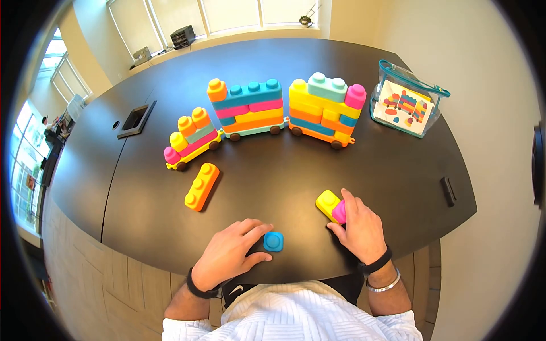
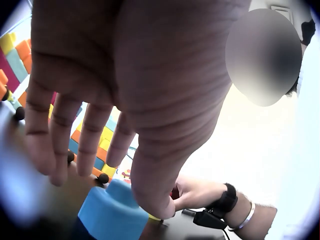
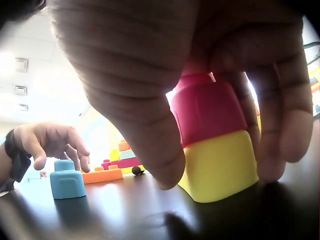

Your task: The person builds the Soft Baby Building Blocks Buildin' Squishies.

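Near the table's front edge stands a small blue toy block [image 1: 273,241] with one round stud. My left hand [image 1: 232,250] is beside it, fingers extended and thumb apart, with the block off its fingertips; in the left wrist view the block [image 2: 114,212] shows below the straight fingers. My right hand [image 1: 363,230] holds a pink block [image 3: 207,107] between thumb and fingers. That pink block sits on one end of a longer yellow block [image 3: 220,167], whose other stud is bare in the head view. The palm hides part of the pink block.
Behind the hands stands a toy block train: a small front car [image 1: 193,142], a middle car [image 1: 250,111] and a rear car [image 1: 324,113]. An orange three-stud block [image 1: 202,187] lies at left. A clear bag [image 1: 406,102] with a picture card stands at back right.
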Available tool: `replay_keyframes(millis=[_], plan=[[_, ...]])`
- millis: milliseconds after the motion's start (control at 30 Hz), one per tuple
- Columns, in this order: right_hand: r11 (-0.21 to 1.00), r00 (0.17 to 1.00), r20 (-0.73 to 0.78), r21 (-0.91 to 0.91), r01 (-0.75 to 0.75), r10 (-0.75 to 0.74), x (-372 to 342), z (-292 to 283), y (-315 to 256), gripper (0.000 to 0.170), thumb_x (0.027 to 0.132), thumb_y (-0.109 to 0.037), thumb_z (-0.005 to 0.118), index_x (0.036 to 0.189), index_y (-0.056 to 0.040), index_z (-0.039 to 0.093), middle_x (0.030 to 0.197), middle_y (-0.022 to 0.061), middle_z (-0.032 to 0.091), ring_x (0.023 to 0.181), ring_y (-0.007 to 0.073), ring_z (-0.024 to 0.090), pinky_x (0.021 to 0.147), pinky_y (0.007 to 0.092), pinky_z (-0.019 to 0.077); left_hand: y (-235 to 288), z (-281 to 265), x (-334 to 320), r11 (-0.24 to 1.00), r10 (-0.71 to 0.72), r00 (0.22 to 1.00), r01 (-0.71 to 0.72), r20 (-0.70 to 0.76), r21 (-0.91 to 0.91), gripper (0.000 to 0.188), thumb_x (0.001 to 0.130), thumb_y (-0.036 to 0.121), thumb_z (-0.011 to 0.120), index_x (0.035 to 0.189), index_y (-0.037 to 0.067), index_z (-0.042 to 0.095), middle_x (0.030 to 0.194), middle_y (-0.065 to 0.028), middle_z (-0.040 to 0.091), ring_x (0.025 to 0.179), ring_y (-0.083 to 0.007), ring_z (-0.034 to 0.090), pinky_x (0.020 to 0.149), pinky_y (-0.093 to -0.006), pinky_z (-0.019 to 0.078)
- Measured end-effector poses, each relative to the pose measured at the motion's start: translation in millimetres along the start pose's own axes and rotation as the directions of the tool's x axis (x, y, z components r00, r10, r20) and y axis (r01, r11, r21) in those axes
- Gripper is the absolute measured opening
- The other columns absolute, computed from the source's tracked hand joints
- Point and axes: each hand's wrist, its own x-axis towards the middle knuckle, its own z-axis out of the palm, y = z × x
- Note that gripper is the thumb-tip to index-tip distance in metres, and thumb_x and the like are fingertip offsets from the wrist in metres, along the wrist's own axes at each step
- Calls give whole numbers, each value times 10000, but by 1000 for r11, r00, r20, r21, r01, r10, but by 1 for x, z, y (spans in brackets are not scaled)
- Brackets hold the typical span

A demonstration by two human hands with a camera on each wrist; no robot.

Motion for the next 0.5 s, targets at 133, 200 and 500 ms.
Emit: replay_keyframes(millis=[133, 200, 500], plan=[[999, 999, 4, 13, 39, -39, -2, -14, 0, 990, 813, -401, 995, 1609, -28, 539, 1198, 190, 721, 1021, 402, 760, 857, 489, 639, -3, -5, -13, 993, 92, 990, -99, -104, -70, 538, 889, 305, 963, 1337, 78, 767, 1260, -120, 787, 1105, -372, 763, 928, -447, 633], [995, 994, -49, 14, 95, -94, -2, -26, 0, 1023, 798, -427, 1000, 1618, -27, 537, 1207, 185, 720, 1030, 407, 754, 880, 487, 636, -2, -8, -20, 986, 121, 984, -135, -134, -101, 500, 889, 296, 969, 1299, 76, 786, 1212, -116, 801, 1059, -366, 773, 895, -440, 638], [902, 910, -234, 189, 387, -342, -31, -69, -12, 672, 813, -465, 982, 1277, -34, 757, 1096, 142, 796, 953, 390, 768, 829, 455, 633, 1, -9, -49, 939, 271, 955, -289, -119, -188, 404, 903, 284, 981, 1219, 92, 818, 1040, -88, 819, 909, -310, 781, 774, -399, 630]])
